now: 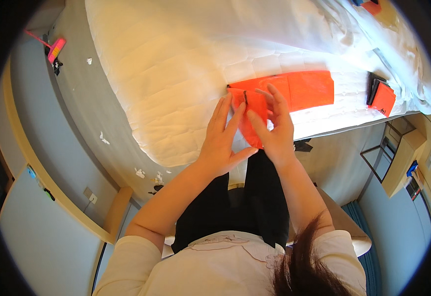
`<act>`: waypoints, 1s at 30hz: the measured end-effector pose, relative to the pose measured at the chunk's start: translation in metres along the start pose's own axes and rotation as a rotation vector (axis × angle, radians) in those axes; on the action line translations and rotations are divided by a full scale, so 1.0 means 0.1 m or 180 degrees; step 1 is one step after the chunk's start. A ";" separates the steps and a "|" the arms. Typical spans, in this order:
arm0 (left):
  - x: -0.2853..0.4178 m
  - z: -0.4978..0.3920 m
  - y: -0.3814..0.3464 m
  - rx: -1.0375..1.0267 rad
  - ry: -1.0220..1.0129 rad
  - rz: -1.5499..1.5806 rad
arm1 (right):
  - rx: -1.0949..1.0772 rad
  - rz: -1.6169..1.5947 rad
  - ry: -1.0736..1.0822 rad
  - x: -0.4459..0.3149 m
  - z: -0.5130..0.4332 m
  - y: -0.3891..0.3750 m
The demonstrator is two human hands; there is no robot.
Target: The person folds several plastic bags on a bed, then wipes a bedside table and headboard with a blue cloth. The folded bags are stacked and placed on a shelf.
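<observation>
A folded orange-red plastic bag [254,125] with a black mark near its top is between my hands, its lower end at the mattress edge above my knees. My right hand [278,129] is on its right side, the thumb across the front and the fingers curled around the edge. My left hand [221,137] lies along the left side with fingers apart, the index fingertip touching the bag and the thumb near its lower end. Behind them a flat orange-red plastic piece [309,88] stretches right across the white quilted mattress [174,85]; whether it joins the bag is hidden.
At the right of the mattress lies a folded red and black stack [382,98], beside rumpled white bedding [378,44]. A pink broom [56,50] stands at the far left. White scraps [104,138] litter the floor. A wooden cabinet [404,159] is at right.
</observation>
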State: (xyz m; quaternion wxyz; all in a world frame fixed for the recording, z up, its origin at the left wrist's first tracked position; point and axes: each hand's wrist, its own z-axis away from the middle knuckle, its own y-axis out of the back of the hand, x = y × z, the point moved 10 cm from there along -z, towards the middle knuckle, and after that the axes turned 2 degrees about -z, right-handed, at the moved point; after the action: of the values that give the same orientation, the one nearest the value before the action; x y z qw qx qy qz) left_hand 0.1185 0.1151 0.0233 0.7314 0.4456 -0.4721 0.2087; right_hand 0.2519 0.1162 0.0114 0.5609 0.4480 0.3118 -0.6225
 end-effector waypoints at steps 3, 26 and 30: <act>-0.04 -0.12 -0.28 -0.0075 0.0178 -0.0371 | 0.0437 0.0014 -0.0520 0.31 -0.18 0.33; -0.44 -0.15 -0.47 0.1656 0.1265 0.0665 | -0.0067 0.1160 0.0908 0.49 -0.40 0.44; -0.54 -0.05 -0.47 0.1719 0.2275 0.1939 | -0.0176 0.0708 0.0712 0.48 -0.45 0.51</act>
State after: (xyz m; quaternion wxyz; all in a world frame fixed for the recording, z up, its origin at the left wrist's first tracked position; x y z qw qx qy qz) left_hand 0.1298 0.1013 -0.0459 0.6123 0.3620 -0.2312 0.6638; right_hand 0.3128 0.1270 -0.0449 0.6002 0.5307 0.3378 -0.4939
